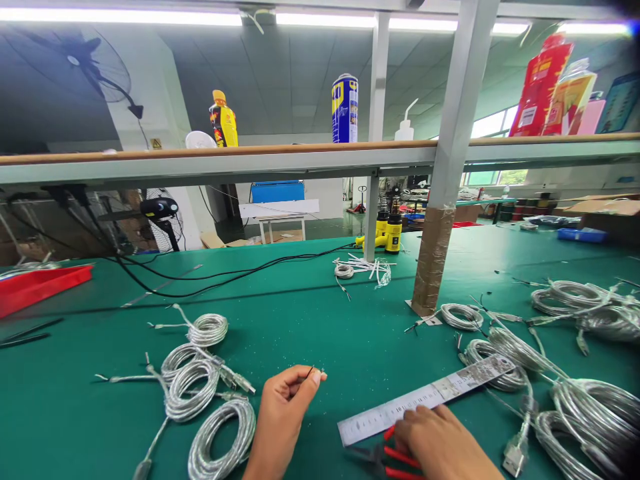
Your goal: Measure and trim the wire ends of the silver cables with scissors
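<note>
My left hand [285, 413] is closed in a pinch near the front middle of the bench. A thin dark wire end [311, 372] pokes out between its thumb and forefinger. To its left lies a coiled clear-jacketed cable [223, 440], partly covered by my wrist. My right hand [440, 440] has its fingers curled over red-handled pliers [400, 459], whose dark jaws point left and are blurred. Just beyond those knuckles a steel ruler [400, 408] lies slanted, its far end resting over a cable coil.
More coiled USB cables [193, 387] lie at left, with a larger pile [590, 413] at right. A taped post [434, 260] rises from the green bench [300, 320]. Yellow heat guns [393, 233] stand behind, with black cords running left. A red bin [45, 287] sits far left; a shelf [275, 160] crosses above.
</note>
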The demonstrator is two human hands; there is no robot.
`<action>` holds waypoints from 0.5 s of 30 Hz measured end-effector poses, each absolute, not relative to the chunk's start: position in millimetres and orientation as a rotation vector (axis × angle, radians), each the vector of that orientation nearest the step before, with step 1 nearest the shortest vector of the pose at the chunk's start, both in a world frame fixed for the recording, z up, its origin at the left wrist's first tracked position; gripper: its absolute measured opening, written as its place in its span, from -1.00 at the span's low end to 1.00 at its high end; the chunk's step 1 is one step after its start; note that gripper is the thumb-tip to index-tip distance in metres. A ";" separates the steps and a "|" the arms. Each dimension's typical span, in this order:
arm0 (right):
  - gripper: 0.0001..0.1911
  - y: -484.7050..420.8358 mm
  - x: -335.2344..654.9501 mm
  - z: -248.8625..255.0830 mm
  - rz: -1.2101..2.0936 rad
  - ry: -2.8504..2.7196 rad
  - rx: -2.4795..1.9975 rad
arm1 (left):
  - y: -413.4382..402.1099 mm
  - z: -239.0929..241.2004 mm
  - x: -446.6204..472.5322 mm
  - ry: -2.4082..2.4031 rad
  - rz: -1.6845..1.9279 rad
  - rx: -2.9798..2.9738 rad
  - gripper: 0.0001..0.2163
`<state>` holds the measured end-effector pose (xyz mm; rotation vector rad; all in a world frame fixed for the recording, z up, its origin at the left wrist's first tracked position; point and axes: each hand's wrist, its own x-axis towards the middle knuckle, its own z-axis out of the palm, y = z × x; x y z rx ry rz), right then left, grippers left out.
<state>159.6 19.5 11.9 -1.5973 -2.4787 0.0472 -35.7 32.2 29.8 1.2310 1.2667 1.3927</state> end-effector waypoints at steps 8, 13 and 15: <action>-0.86 67.0 120.8 28.3 0.897 -1.818 -1.169 | 30.1 31.5 -33.9 1.288 1.429 1.302 -0.75; -0.69 60.5 107.9 -0.2 1.209 -1.574 -1.063 | 30.5 28.7 -31.0 1.264 1.371 1.335 -0.76; -0.71 59.9 114.3 0.3 1.147 -1.632 -1.126 | 31.2 25.4 -30.7 1.271 1.370 1.360 -0.76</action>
